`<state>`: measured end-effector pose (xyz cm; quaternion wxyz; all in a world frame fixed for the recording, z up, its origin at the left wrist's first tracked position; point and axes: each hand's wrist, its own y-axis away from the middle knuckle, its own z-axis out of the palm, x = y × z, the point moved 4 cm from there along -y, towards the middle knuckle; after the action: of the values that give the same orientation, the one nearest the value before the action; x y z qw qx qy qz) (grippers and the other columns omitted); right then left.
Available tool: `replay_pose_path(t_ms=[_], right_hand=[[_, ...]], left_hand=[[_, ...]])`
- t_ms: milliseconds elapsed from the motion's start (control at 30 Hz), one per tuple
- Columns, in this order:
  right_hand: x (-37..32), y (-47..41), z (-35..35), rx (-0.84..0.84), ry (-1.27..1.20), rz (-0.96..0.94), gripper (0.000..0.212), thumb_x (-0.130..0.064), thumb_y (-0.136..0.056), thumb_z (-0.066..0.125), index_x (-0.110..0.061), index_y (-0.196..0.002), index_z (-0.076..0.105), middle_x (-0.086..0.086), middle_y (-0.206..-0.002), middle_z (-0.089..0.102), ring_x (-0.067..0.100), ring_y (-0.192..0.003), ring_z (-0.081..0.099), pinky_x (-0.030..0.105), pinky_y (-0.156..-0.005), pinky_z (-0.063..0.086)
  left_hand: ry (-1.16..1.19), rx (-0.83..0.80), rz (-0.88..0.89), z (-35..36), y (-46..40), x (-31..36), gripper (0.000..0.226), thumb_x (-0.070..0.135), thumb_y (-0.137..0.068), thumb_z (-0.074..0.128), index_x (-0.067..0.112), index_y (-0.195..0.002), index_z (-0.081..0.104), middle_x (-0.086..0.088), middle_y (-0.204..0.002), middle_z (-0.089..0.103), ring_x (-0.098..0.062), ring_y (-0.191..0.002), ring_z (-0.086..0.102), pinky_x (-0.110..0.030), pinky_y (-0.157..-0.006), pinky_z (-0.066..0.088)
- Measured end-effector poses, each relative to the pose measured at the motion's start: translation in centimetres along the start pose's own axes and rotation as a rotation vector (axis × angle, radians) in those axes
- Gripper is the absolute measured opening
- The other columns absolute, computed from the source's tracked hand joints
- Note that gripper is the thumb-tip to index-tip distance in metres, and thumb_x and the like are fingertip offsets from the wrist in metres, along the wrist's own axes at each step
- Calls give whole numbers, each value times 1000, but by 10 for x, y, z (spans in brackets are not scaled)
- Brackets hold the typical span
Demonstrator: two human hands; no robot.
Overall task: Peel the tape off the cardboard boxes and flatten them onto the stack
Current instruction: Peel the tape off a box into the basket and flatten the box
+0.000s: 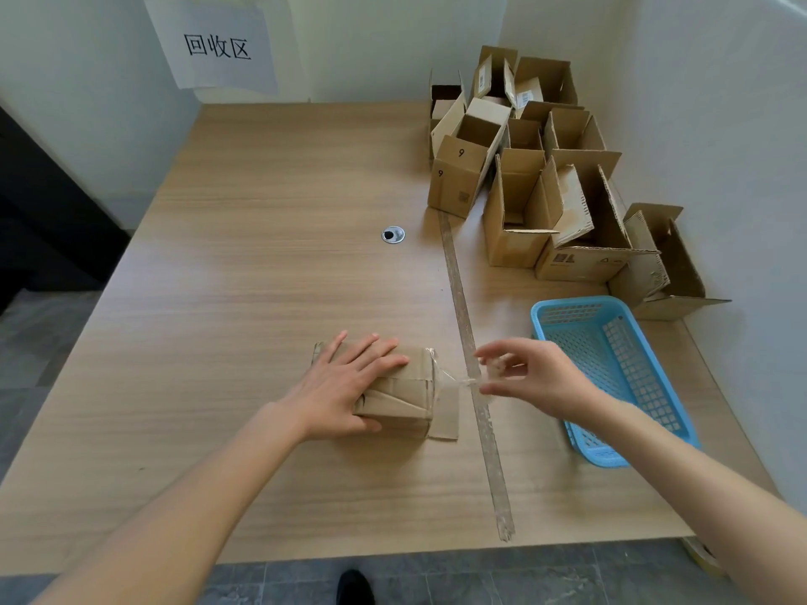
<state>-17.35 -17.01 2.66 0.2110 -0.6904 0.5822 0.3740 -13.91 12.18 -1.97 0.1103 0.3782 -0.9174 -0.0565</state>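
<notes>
Left hand (349, 382) lies flat on top of the small cardboard box (393, 395), fingers straight and spread, thumb down the near side, pressing it to the counter (244, 264). Right hand (530, 373) is just right of the box, thumb and fingers pinching a strip of clear tape (458, 382). The tape runs taut from the box's right face to the fingertips and is crumpled where they hold it.

Box sits near the counter's front, about mid-width, lying on its side. More tape is visible on its top and right edge. One brown flap (445, 414) lies folded out flat on the counter at the box's right.

A long strip of used tape (471, 360) lies on the counter from back to front, passing just under the right hand. Right of it is a blue plastic basket (611, 377) with perforated walls; contents hard to make out.

Far right corner: cluster of open cardboard boxes (546, 185), flaps up, packed together against the wall. Two faces of the nearest-left one are marked "9"; some carry labels.

A round metal cable grommet (393, 234) sits mid-counter. A paper sign (216, 45) with printed characters hangs on the back wall. A dark shoe tip (354, 585) shows on the grey tiled floor (279, 582) below the counter edge.
</notes>
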Motion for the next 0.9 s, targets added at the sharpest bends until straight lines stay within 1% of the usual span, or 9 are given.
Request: replay_pose_path(t_ms=[167,300,367,467,533,633,700,800,900], right_hand=[[10,9,-40,-52,292,49,38,-32,-82,83,-25,-118,72,-9,-101,70,8,-91,66,33,-87,56],[2,11,-38,-109,243,33,33,-30,-86,79,-31,-117,69,-15,-99,68,3,-89,65,19,-80,52],[4,11,-44,-138,324,51,33,-32,-87,78,-35,-118,66,-19,-98,64,1,-86,64,17,-78,51],[9,21,-51,-144,580,40,29,-27,-94,71,-29,-122,67,-13,-104,65,5,-85,63,26,-82,52],[-1,27,-37,-105,514,-23,32,-25,-95,70,-26,-126,66,-13,-113,63,5,-87,63,31,-87,53],[-37,25,14,-116,431,-257,50,-28,-93,71,-27,-140,54,-9,-138,52,7,-116,56,28,-103,45],[-55,17,51,-172,509,-417,56,-32,-92,71,-26,-144,51,-4,-147,48,15,-135,45,31,-112,38],[-62,10,79,-131,668,-529,41,-31,-90,71,-25,-130,63,-6,-139,57,18,-134,49,34,-110,41],[-58,8,81,-34,638,-534,8,-20,-90,68,-19,-98,68,-2,-107,65,23,-107,62,39,-86,51]], left_hand=[[-1,-6,-13,0,0,0,106,68,-78,67,48,-155,-4,24,-164,-19,-8,-154,-16,-42,-122,-18],[18,3,-32,-1,1,1,106,66,-76,69,46,-156,2,22,-166,-13,-8,-155,-13,-42,-123,-17],[31,3,-38,0,5,-3,106,65,-76,70,46,-157,4,23,-166,-11,-7,-155,-11,-41,-123,-16],[47,33,-63,0,8,-4,104,66,-75,70,46,-156,8,22,-167,-6,-8,-156,-6,-42,-124,-13],[50,55,-84,1,7,-1,104,66,-74,70,47,-156,8,21,-168,-3,-10,-156,-4,-44,-124,-10],[69,56,-99,2,6,0,106,65,-73,72,47,-156,8,22,-168,-2,-11,-156,-2,-46,-124,-7],[73,45,-99,2,7,-1,106,63,-74,73,48,-156,8,23,-167,-3,-11,-156,-2,-46,-124,-5],[94,53,-95,3,7,-3,106,62,-73,74,51,-154,8,25,-167,-3,-10,-156,-2,-44,-124,-6],[112,63,-90,4,6,-4,105,62,-71,74,53,-153,9,26,-166,-1,-8,-156,-1,-43,-124,-6]])
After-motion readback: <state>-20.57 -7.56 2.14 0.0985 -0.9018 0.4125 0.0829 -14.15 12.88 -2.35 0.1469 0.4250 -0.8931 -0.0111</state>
